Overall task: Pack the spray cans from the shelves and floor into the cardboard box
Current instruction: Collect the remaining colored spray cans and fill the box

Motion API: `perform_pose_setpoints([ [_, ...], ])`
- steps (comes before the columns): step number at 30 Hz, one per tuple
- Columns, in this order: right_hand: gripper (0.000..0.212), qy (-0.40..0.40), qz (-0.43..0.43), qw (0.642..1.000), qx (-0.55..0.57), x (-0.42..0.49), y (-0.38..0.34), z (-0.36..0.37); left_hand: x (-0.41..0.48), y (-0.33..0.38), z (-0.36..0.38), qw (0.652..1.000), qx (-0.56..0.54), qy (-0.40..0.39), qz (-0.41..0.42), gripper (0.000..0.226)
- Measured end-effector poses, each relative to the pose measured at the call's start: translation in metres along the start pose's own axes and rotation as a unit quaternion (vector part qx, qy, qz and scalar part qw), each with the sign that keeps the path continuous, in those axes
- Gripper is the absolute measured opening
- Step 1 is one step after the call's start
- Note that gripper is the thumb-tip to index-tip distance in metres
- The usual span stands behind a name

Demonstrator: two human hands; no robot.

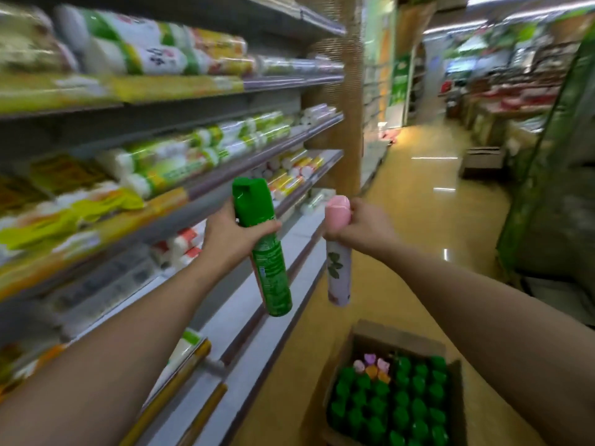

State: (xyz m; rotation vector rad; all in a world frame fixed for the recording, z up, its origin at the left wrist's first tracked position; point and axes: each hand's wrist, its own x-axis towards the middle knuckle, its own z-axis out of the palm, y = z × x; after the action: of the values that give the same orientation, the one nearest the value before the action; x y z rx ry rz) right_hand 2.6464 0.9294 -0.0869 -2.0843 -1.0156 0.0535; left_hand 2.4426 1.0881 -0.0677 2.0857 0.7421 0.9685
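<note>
My left hand (230, 241) grips a tall green spray can (267, 262) just below its green cap, the can tilted with its base toward the lower right. A slimmer white can with a pink cap and leaf print (338, 268) hangs upright from my right hand (363, 225), which holds it around the cap. Both cans are in the air in front of the shelves. Below them on the floor stands the open cardboard box (363, 333), packed with several green-capped cans and a few pink and orange caps.
Shelves (225, 175) on my left carry rolls and packets in green, yellow and white wrapping. A bare grey lower shelf (299, 243) runs beside the box. The yellow aisle floor (418, 204) stretches ahead. Another carton (481, 162) lies far right, near a green-draped display (553, 188).
</note>
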Motion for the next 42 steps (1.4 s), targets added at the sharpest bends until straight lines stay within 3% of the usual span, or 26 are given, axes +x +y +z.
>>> perform_pose_setpoints([
  [2, 0.066, 0.026, 0.000, 0.999, -0.024, 0.011, 0.021, -0.024, 0.019, 0.012, 0.025, 1.000, -0.011, -0.003, 0.011, 0.075],
  [12, 0.061, 0.046, 0.065, 0.996, -0.038, 0.061, 0.112, -0.061, 0.096, 0.031, 0.145, 0.995, -0.025, -0.091, 0.043, 0.049],
  [19, 0.061, 0.068, 0.164, 0.984, -0.022, 0.107, 0.167, -0.039, 0.174, -0.008, 0.226, 0.980, -0.043, -0.185, 0.053, 0.062],
  [26, 0.056, 0.112, 0.255, 0.960, -0.021, 0.125, 0.199, -0.029, 0.237, -0.013, 0.301, 0.946, -0.042, -0.308, 0.095, 0.054],
  [32, 0.053, 0.130, 0.294, 0.946, -0.035, 0.134, 0.241, -0.036, 0.257, -0.006, 0.378, 0.931, -0.035, -0.350, 0.098, 0.074],
  [42, 0.057, 0.140, 0.340, 0.930, -0.001, 0.155, 0.341, -0.038, 0.266, 0.007, 0.498, 0.910, 0.000, -0.399, 0.109, 0.071],
])
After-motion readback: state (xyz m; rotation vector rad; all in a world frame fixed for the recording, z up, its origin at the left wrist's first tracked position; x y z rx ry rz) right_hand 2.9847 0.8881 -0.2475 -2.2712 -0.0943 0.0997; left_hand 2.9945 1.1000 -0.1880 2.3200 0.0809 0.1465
